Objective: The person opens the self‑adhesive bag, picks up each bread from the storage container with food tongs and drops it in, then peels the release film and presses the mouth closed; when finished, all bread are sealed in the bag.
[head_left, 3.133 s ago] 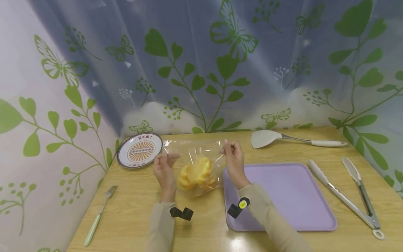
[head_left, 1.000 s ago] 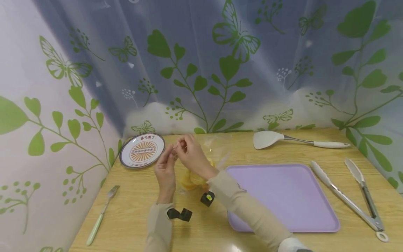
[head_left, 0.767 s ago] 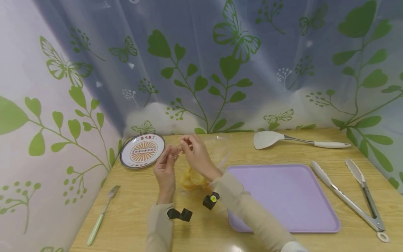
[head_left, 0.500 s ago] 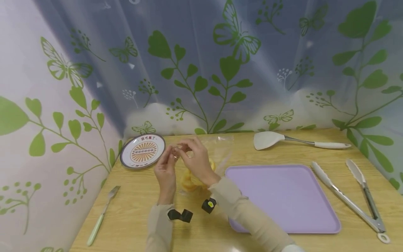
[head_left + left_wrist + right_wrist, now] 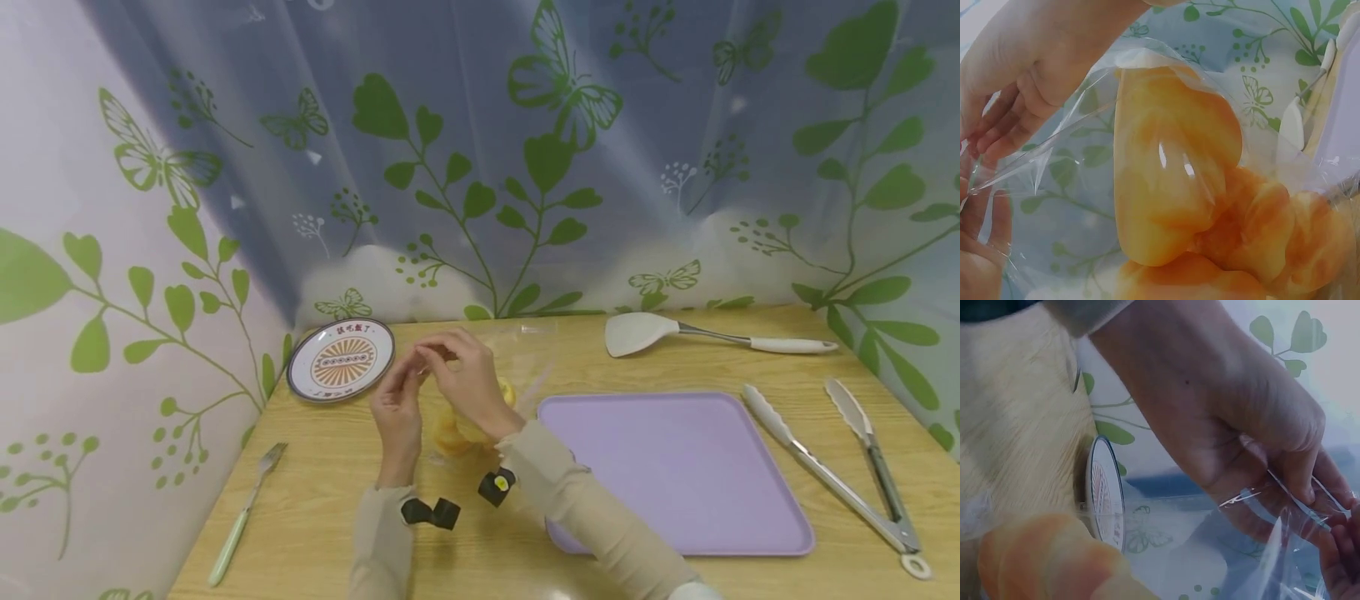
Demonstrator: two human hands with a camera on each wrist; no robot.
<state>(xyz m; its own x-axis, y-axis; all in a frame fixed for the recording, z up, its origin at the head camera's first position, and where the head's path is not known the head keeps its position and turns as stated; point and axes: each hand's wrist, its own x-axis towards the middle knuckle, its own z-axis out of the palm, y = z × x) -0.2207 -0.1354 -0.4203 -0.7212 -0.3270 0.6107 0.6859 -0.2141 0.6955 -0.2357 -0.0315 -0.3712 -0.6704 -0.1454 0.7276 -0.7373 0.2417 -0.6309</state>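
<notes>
A clear plastic bag (image 5: 534, 346) holds several pieces of golden, yellow-orange bread (image 5: 1172, 169), which look like soft rolls. My left hand (image 5: 397, 408) pinches the bag's upper left edge. Right beside it, my right hand (image 5: 468, 375) crosses over the bag and pinches the film at the same edge, the fingertips of both hands nearly meeting. In the left wrist view, stretched film runs from the fingers to the bread. Part of the bread is hidden behind my right hand in the head view. Whether the bag's mouth is sealed I cannot tell.
A patterned plate (image 5: 341, 360) stands just left of the hands. My right forearm passes over a purple tray (image 5: 675, 475). Behind the tray lies a white spatula (image 5: 641, 333), and to its right are metal tongs (image 5: 768, 412). A green-handled fork (image 5: 238, 521) lies at left.
My right hand has left the bag's upper right corner and come across to the left hand at the left edge. Over the last second, its fingers shifted slightly away and back.
</notes>
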